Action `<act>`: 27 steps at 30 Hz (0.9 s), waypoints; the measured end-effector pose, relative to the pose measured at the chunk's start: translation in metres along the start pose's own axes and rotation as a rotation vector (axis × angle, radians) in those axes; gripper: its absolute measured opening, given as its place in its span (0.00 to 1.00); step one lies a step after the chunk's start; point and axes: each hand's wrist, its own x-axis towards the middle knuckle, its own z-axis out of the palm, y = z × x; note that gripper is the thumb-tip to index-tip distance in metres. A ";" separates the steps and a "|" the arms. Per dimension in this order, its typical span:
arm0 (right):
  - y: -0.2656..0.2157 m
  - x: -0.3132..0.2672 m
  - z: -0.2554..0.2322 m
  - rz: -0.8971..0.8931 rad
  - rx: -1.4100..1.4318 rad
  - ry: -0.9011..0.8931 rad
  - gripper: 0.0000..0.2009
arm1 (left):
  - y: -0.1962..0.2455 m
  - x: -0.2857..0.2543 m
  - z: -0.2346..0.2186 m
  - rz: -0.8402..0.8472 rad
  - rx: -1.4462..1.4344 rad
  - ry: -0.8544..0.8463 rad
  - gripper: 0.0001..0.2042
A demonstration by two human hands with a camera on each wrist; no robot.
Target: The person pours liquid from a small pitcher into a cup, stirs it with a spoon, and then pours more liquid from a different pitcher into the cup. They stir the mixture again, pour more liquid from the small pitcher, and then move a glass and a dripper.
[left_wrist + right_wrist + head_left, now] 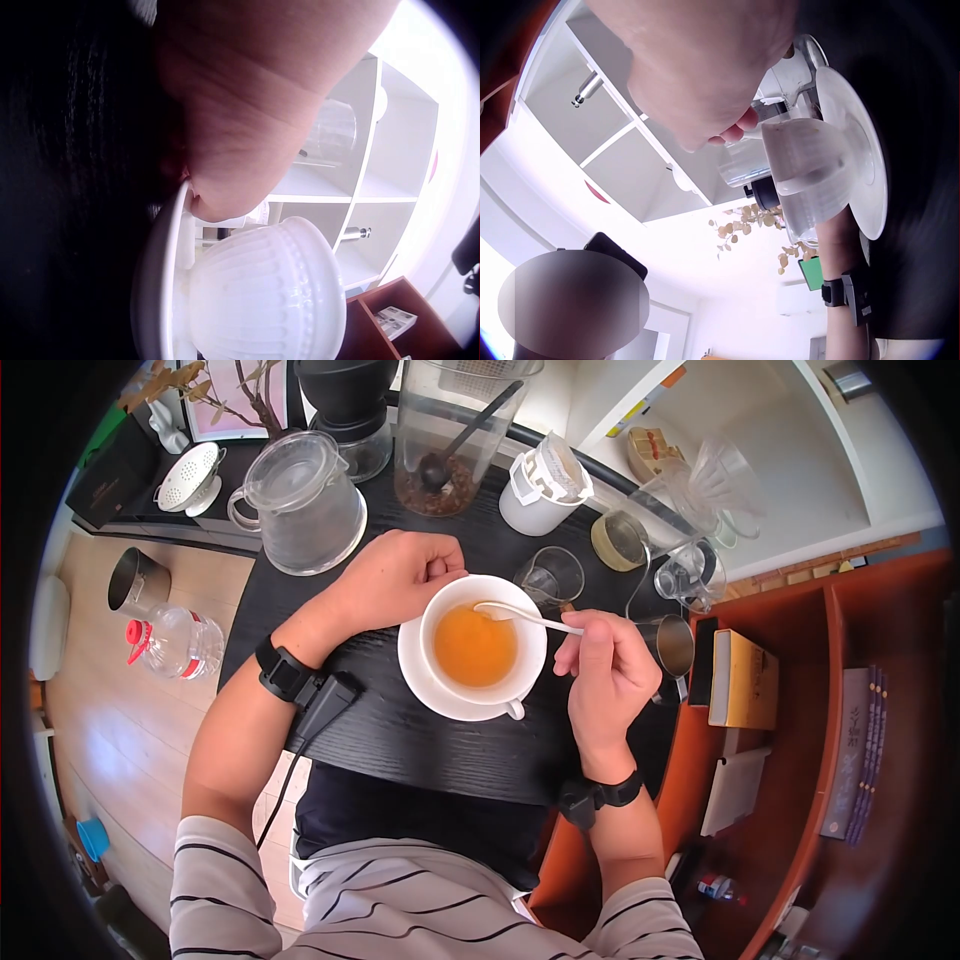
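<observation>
On the black tabletop (390, 685), a jug (305, 510) and tumbler (553, 577) stand beyond your cup (474, 648) (it's on a saucer (417, 682)); your right hand's (612, 672) fingers clamp the spoon (528, 617), your left hand's (393, 580) the saucer's edge.

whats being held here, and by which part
The right hand holds the spoon by its handle end; the left hand grips the saucer by its rim.
</observation>
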 end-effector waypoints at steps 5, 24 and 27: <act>0.003 0.000 0.001 0.031 -0.001 -0.024 0.10 | -0.001 0.000 0.000 -0.009 0.001 -0.006 0.10; -0.001 -0.001 -0.003 0.014 -0.005 0.013 0.12 | -0.002 0.000 0.002 0.004 -0.009 0.003 0.09; 0.002 0.002 -0.001 0.005 -0.037 0.074 0.12 | -0.004 0.000 0.003 0.009 -0.024 0.003 0.08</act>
